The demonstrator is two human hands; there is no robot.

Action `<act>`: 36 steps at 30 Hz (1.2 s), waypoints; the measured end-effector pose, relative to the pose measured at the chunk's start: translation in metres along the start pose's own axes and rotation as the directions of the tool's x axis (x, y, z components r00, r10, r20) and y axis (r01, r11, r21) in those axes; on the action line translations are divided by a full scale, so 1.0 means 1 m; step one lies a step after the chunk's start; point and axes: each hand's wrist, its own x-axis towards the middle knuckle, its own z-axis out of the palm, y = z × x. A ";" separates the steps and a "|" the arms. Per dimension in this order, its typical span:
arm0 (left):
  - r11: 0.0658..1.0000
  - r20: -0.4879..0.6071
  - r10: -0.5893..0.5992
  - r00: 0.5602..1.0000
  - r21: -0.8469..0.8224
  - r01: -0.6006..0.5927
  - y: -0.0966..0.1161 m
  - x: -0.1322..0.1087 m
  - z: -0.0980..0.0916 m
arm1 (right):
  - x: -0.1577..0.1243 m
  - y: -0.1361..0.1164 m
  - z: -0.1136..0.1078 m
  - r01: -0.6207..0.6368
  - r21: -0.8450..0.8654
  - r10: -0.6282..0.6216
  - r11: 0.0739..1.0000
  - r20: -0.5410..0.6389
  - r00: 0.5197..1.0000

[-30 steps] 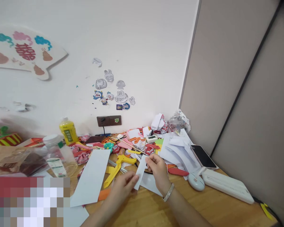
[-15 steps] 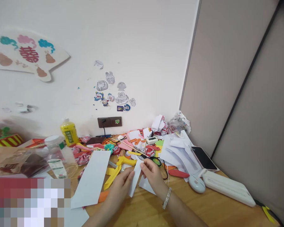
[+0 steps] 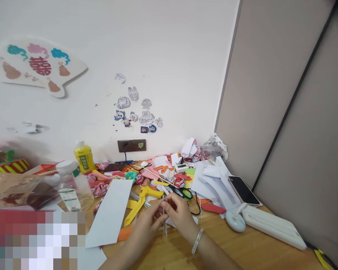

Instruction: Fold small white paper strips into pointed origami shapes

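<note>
A narrow folded strip of white paper point(image 3: 165, 227) stands nearly edge-on between my two hands, above the wooden table. My left hand point(image 3: 151, 221) pinches it from the left with thumb and fingers. From the right, my right hand point(image 3: 178, 212) grips its upper part; a silvery bracelet circles that wrist. Just beyond my hands lies a yellow glue gun point(image 3: 148, 193). A larger white paper sheet point(image 3: 111, 213) rests left of my left hand. Part of another white paper piece shows beneath my right hand.
Several paper scraps, crumpled red-and-white balls and sticks cover the table's back. Scissors point(image 3: 187, 193) lie behind my right hand. A mouse point(image 3: 235, 220), a phone point(image 3: 244, 190) and a white elongated device point(image 3: 273, 225) are at right. A yellow bottle point(image 3: 84, 157) and clear jar point(image 3: 70, 187) stand left.
The paper strip has turned from showing its flat face to nearly edge-on. My hands have come closer together around it. The view has shifted slightly.
</note>
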 end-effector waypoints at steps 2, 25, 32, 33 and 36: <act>0.999 0.027 0.005 1.000 -0.053 -0.004 0.001 0.002 -0.001 | 0.002 0.003 -0.001 -0.033 0.088 0.033 0.996 -0.003 0.999; 0.989 -0.287 -0.078 0.955 0.099 0.110 -0.002 0.000 -0.006 | 0.005 0.016 0.007 -0.264 0.517 0.196 0.814 0.183 0.963; 0.993 -0.221 -0.099 0.970 0.042 0.111 -0.003 0.001 -0.004 | 0.002 0.015 0.006 -0.422 0.671 0.317 0.610 0.281 0.906; 0.992 -0.234 -0.100 0.967 0.052 0.115 -0.003 0.002 -0.003 | 0.002 0.015 0.007 -0.437 0.677 0.311 0.592 0.308 0.899; 0.991 -0.255 -0.100 0.962 0.063 0.120 -0.002 0.002 -0.002 | 0.002 0.014 0.007 -0.436 0.666 0.301 0.605 0.316 0.900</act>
